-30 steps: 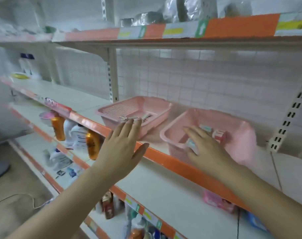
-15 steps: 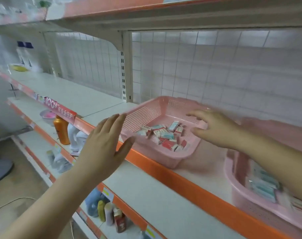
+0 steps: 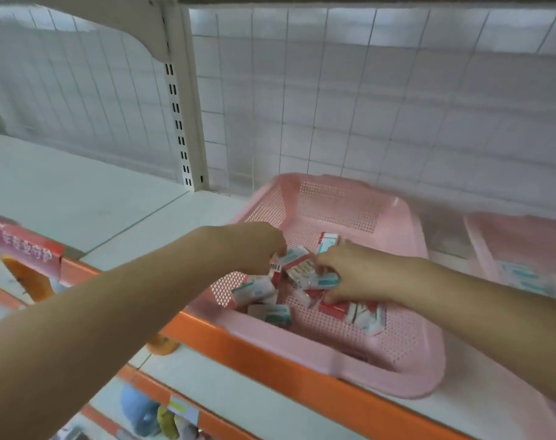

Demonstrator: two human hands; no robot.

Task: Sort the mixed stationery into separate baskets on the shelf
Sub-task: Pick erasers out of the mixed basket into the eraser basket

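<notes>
1. L hand [image 3: 254, 246] comes in from 8 o'clock. Its fingers are curled down at the edge of the heap of small red, white and teal cardboard boxes [image 3: 257, 290]. It looks to pinch one small red-and-white box with a barcode [image 3: 275, 268], which juts out below the knuckles; the fingertips themselves are hidden.
2. R hand [image 3: 356, 274] comes in from 4 o'clock, fingers bent onto the heap's middle. Can't tell if it has hold of a box or only rests on them.
3. The heap sits in the pink perforated plastic basket [image 3: 365, 373], towards its 8 o'clock corner, on the white shelf with an orange front edge [image 3: 80, 198].
4. Key relation: the heap lies betw. the two hands, at 4 o'clock from the L and 9 o'clock from the R, touching both, so neither needs to reach.
5. Box axes are mixed. The barcode box stands approx. 12–6; a lone teal-and-white box [image 3: 328, 242] at 12 o'clock of the R hand also runs approx. 12–6.
6. A second pink plastic basket [image 3: 480, 246] stands at 3 o'clock, just beside the first, holding pale teal-and-white packs [image 3: 521, 276]. The R hand is nearer it, so prob. the R carries anything bound there.
</notes>
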